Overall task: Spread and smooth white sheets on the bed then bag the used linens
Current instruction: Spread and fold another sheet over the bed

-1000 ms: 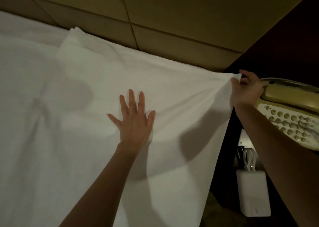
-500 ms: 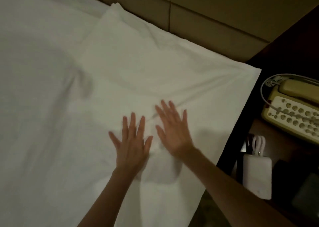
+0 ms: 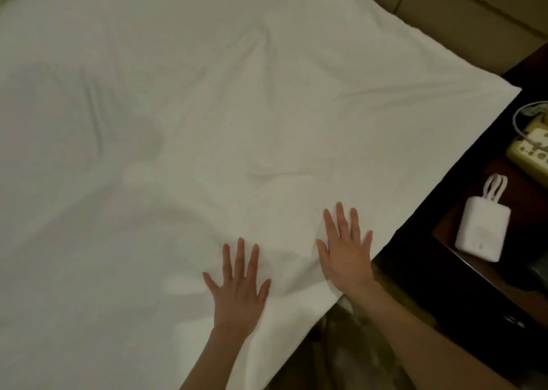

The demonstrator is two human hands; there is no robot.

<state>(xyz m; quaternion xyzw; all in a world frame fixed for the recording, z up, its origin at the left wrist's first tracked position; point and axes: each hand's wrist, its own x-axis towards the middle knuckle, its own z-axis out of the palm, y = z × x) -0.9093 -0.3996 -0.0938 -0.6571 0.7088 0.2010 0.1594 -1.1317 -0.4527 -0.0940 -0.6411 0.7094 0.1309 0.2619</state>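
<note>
Both the left hand (image 3: 237, 286) and right hand (image 3: 345, 250) lie flat, fingers spread, grasping nothing, on the white sheet (image 3: 178, 123) near its nightstand-side edge, seemingly to press out wrinkles.

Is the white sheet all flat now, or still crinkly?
Still crinkly. The white sheet is spread out, but creases show near its middle. The left hand and right hand lie flat on it.

Both bare forearms reach forward from the lower edge of the view. The left hand (image 3: 238, 287) lies palm down, fingers (image 3: 240, 256) straight and spread. The right hand (image 3: 345, 251) lies palm down a little farther forward, just beside it, its fingers likewise straight and fanned apart.
</note>
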